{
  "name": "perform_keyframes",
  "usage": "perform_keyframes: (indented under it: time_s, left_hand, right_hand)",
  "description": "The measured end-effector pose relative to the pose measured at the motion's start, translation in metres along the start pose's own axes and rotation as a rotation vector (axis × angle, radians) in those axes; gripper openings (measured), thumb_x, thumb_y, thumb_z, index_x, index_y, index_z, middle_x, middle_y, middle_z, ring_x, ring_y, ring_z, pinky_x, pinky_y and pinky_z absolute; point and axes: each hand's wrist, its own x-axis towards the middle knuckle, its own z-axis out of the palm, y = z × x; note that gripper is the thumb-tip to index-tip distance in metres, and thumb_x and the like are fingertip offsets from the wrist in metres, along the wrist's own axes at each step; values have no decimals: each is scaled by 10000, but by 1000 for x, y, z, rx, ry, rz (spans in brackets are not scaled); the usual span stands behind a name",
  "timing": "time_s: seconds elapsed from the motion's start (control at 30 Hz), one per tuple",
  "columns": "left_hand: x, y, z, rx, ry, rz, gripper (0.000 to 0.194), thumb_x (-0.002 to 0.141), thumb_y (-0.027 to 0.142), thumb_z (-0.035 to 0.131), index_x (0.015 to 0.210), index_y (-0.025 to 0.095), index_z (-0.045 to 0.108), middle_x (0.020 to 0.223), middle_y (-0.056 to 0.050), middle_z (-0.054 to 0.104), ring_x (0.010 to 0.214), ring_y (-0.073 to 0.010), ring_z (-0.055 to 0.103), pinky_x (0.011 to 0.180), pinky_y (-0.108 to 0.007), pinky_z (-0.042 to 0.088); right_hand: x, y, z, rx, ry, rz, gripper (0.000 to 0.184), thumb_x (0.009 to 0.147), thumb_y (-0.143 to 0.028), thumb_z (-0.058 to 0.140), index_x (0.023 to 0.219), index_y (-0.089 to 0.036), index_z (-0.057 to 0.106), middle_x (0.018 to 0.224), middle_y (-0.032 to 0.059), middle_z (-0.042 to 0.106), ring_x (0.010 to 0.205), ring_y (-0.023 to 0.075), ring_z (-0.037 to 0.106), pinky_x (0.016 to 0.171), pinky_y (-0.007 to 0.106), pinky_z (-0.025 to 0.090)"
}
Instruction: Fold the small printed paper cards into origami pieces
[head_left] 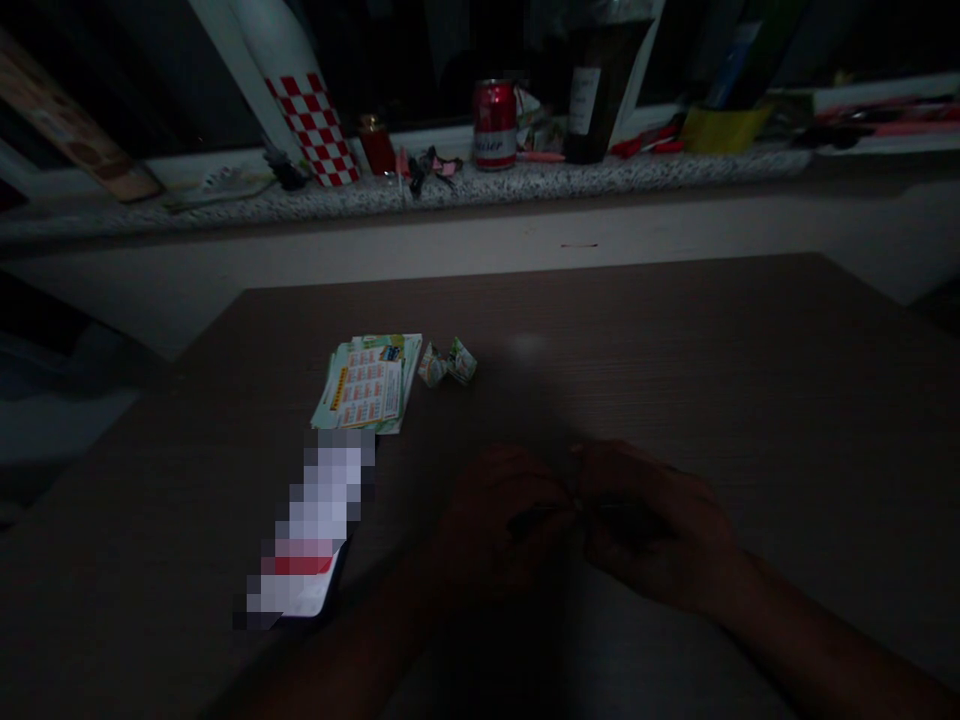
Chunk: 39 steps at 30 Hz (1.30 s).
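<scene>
My left hand [499,520] and my right hand [660,525] meet in deep shadow above the brown table [750,370]. Their fingers are closed, and the fingertips come together in a pinch. Whatever lies between them is too dark to name. Up and to the left of the hands sits a small folded paper piece [459,362], green and white, shaped like a bow. Beside it lies a stack of printed paper cards [367,385] with rows of orange print. Nearer to me, left of my left hand, rests a phone [315,530] with a lit, pixelated screen.
Behind the table runs a speckled stone windowsill [420,200]. On it stand a red-and-white checkered bottle [319,130], a small red bottle [376,148], a red can [495,125], a dark labelled bag [592,100] and a yellow container [724,130].
</scene>
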Motion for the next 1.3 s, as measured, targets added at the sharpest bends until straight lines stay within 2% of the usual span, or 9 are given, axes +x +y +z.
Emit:
perform_keyframes:
  time_s: [0.2,0.63,0.97,1.13,1.3]
  left_hand:
    - [1,3,-1,36,24,31,62,825,152,576,853,160,630,803,-49,685,779,-166,611,734,-313,480]
    - [-1,3,-13,22,43,-41,59,834,169,589,848,164,646,799,-46,699,783,-164,615,745,-309,476]
    - [-2,2,-14,-1,70,-32,39,817,150,606,838,166,635,792,-37,700,789,-158,624,755,-308,486]
    - [-1,3,-12,43,36,-98,27,816,177,610,828,160,628,783,-40,688,759,-158,616,723,-306,486]
    - [-1,3,-7,93,7,27,35,823,154,597,845,156,623,804,-39,690,772,-152,605,760,-317,476]
  right_hand:
    - [0,-2,1,-19,25,15,295,692,-53,605,918,-229,534,785,8,653,907,192,672,801,286,561]
    - [-2,3,-7,-53,150,58,290,668,-56,627,898,-219,559,801,34,662,873,225,690,717,311,572]
    - [-5,4,-13,-38,128,85,290,675,-47,631,897,-224,571,835,44,675,873,229,685,741,346,559]
    - [0,1,-13,-34,92,42,284,670,-43,616,901,-204,579,833,62,653,848,226,664,724,360,553]
    - [7,-2,-8,-3,22,-35,289,660,-30,629,901,-187,596,783,61,628,769,219,634,667,374,541]
